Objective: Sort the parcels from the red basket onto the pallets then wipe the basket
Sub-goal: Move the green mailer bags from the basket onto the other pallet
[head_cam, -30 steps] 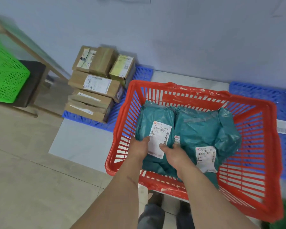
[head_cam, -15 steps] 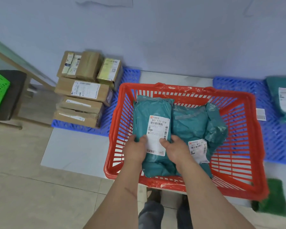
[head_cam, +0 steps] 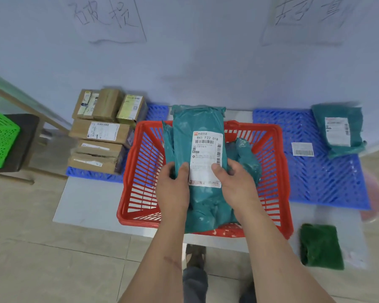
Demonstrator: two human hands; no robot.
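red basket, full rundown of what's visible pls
The red basket is a rectangular plastic crate with slatted walls, a slatted floor and a solid rim. It sits upright on a pale floor panel between two blue pallets. Another teal parcel lies inside at its right. The held teal bag, in the grip of left hand and right hand, hides part of its middle.

3 teal bags (head_cam: 198, 149), approx. 6 boxes (head_cam: 101, 130), 2 pallets (head_cam: 315, 171).

Both hands, left hand (head_cam: 173, 189) and right hand (head_cam: 236, 186), grip a teal parcel (head_cam: 198, 154) above the red basket (head_cam: 138, 171); cardboard boxes (head_cam: 101, 132) sit at ten o'clock.
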